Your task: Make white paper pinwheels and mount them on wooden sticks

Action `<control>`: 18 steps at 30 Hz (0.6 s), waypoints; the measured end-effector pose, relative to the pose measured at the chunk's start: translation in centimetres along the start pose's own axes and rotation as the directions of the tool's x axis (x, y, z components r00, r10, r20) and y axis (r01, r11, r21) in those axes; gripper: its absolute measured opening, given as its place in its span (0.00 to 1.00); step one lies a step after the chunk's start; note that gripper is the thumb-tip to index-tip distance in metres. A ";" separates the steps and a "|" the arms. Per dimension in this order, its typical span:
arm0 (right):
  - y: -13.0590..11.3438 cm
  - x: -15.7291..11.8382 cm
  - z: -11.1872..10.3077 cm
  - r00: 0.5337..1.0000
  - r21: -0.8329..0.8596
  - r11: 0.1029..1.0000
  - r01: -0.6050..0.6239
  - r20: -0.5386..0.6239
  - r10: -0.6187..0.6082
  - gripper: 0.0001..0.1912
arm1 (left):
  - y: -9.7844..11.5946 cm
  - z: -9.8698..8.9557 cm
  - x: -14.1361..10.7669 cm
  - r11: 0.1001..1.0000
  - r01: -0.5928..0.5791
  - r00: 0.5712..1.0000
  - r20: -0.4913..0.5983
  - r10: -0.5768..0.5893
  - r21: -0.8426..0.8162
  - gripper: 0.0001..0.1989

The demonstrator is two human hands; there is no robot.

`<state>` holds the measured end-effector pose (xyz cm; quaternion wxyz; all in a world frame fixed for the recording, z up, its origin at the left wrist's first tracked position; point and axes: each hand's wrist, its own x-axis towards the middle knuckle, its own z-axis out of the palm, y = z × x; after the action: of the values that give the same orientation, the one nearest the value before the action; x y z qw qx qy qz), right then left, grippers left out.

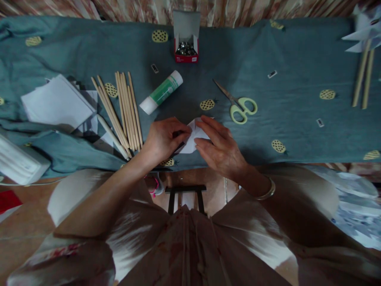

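A small piece of white paper, partly folded, lies at the near edge of the green cloth between my hands. My left hand pinches the paper's left side between thumb and fingertips. From the right, my right hand rests its fingertips on the paper, thumb and fingers a little apart. Beyond my left hand is a glue stick with a green label. Scissors with light green handles lie beyond my right hand, blades slightly parted. My fingers hide part of the paper.
Wooden sticks and stacked white paper lie at left, near a white box-shaped object. An open red and white box of small metal pieces stands at the back. Paper shapes on sticks lie far right.
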<state>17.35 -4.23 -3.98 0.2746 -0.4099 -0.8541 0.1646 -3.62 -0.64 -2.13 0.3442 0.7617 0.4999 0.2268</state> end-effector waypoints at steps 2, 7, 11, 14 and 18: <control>-0.1 0.0 0.0 1.000 -0.016 1.000 0.005 -0.009 -0.005 0.11 | 0.0 0.0 0.0 1.000 0.004 1.000 -0.001 -0.004 0.000 0.09; 0.0 0.0 0.2 0.998 -0.051 0.998 0.038 -0.048 -0.040 0.10 | 0.1 0.1 0.1 1.000 -0.003 1.000 0.004 0.003 -0.009 0.09; 0.1 -0.1 0.3 0.998 -0.034 0.998 0.046 -0.048 -0.048 0.10 | 0.1 0.1 0.2 1.000 0.005 1.000 0.008 -0.005 -0.008 0.08; 0.2 -0.2 0.3 0.999 -0.004 0.999 0.035 -0.041 -0.035 0.10 | 0.0 0.2 0.2 1.000 0.015 1.000 0.009 -0.015 -0.005 0.08; 0.2 -0.3 0.4 0.999 0.042 0.999 0.021 -0.026 -0.019 0.12 | 0.0 0.2 0.2 1.000 0.017 1.000 0.003 -0.017 -0.009 0.08</control>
<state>17.43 -4.37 -4.49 0.2956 -0.3975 -0.8509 0.1745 -3.45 -0.55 -2.24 0.3502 0.7563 0.5047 0.2250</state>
